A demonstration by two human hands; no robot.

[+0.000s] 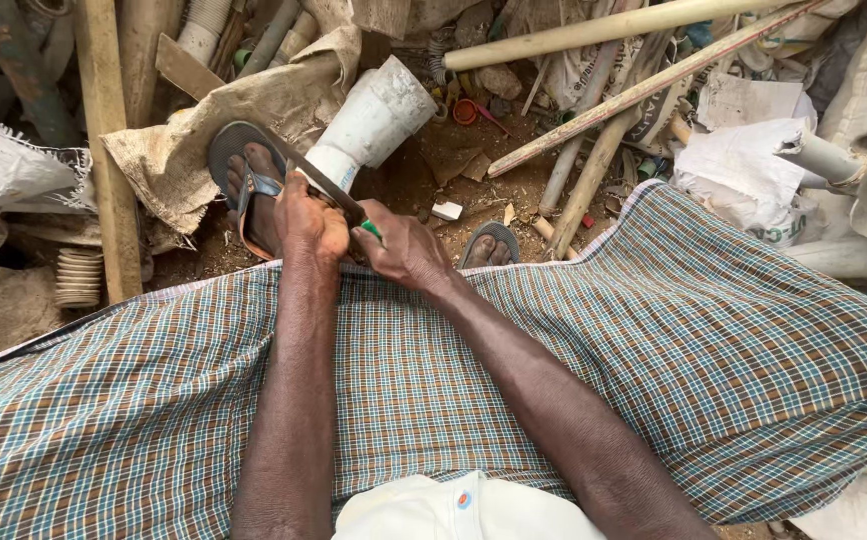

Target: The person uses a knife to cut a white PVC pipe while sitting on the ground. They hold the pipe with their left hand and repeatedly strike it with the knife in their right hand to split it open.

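The person sits over the dirt floor (474, 190), sawing a white plastic pipe fitting (369, 125) with a hacksaw blade (309, 170). The left hand (309, 220) is clenched over the fitting's narrow end; the right hand (404, 245) grips the blade's green handle (371, 230). I cannot see how deep the cut goes; the fitting looks unsevered. Its long axis runs diagonally, wide mouth pointing up-right, away from the person.

Checked cloth (654, 340) over the lap, sacking (184, 150), wooden poles (634, 95), coiled spring (79, 277) on dirt
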